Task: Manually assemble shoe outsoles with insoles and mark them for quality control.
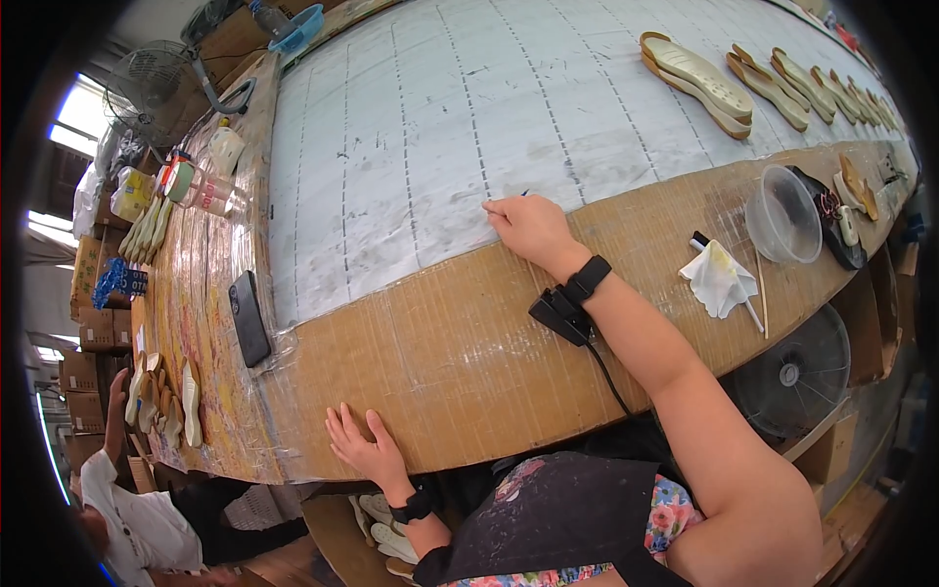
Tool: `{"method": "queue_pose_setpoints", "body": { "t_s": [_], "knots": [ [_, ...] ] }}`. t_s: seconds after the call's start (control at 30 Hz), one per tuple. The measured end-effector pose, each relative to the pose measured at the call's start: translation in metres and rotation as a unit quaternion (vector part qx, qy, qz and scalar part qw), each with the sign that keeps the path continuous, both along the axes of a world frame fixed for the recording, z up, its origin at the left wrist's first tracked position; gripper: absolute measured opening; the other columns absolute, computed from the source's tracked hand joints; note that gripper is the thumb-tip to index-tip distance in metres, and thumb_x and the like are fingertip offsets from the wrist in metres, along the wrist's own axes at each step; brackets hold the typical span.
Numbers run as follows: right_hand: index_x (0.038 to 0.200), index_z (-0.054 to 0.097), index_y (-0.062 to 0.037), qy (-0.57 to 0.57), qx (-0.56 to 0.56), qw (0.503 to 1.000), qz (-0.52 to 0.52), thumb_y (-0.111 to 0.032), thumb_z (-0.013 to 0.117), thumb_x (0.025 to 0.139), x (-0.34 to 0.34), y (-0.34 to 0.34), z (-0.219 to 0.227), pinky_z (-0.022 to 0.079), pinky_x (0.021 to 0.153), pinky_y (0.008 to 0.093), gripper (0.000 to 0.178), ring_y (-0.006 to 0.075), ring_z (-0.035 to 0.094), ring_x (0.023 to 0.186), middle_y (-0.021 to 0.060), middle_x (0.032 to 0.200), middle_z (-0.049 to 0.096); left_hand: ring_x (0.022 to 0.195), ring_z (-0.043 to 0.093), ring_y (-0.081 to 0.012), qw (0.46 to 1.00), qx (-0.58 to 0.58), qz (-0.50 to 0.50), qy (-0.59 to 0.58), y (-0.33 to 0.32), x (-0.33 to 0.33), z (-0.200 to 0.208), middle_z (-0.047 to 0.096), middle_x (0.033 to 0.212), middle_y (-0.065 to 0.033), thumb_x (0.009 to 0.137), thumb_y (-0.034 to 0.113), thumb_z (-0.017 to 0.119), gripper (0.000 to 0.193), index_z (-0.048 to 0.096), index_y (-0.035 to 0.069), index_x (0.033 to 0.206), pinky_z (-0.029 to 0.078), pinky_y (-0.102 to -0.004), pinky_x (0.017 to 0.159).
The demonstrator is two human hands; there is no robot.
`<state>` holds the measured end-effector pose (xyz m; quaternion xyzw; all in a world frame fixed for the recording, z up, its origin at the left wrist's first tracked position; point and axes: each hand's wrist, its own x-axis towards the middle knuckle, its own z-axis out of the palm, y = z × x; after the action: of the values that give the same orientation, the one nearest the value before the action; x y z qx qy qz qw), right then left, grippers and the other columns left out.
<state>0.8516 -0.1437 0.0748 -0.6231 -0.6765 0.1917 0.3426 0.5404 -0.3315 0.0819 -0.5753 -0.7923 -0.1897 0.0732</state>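
Note:
My right hand [533, 233] is closed, resting at the front edge of the pale, smudged sheet [411, 127] marked with dashed lines. A thin dark-tipped tool [525, 193] pokes out above its fingers; the rest of it is hidden. My left hand [364, 448] lies open, fingers spread, on the brown cardboard strip [440, 382] along the near edge, holding nothing. Cream and tan shoe soles [699, 83] stand in a row at the far right of the sheet, away from both hands. Beneath the right wrist hangs a black device [560, 316] with a cable.
Right: a clear plastic bowl [782, 215], a stained white cloth [719, 279], and loose thin sticks [762, 284]. Left: a dark phone [249, 318], a jar [201, 191], and more soles [191, 403]. A fan [147, 83] stands far left; another person [137, 519] sits lower left.

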Motion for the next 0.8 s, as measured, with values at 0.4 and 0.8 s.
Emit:
{"method": "queue_pose_setpoints", "body": {
  "t_s": [0.4, 0.8],
  "knots": [
    [0.092, 0.066, -0.0140, 0.009, 0.001, 1.000, -0.002, -0.019, 0.048, 0.079, 0.009, 0.000, -0.001, 0.045, 0.061, 0.0425, 0.023, 0.0309, 0.058, 0.070, 0.0126, 0.072, 0.062, 0.126, 0.028, -0.0297, 1.000, -0.002, 0.002, -0.003, -0.002, 0.009, 0.001, 0.034, 0.135, -0.0128, 0.088, 0.033, 0.047, 0.045, 0.045, 0.006, 0.123, 0.016, -0.0500, 0.101],
    [0.092, 0.066, -0.0135, -0.003, 0.004, 1.000, 0.002, -0.018, 0.047, 0.080, 0.020, -0.003, 0.003, 0.045, 0.061, 0.0425, 0.024, 0.0312, 0.058, 0.070, 0.0125, 0.074, 0.062, 0.125, 0.028, -0.0309, 1.000, 0.004, -0.003, -0.002, -0.004, 0.021, 0.001, 0.035, 0.134, -0.0134, 0.088, 0.032, 0.047, 0.044, 0.045, 0.006, 0.122, 0.017, -0.0501, 0.101]
  ]
}}
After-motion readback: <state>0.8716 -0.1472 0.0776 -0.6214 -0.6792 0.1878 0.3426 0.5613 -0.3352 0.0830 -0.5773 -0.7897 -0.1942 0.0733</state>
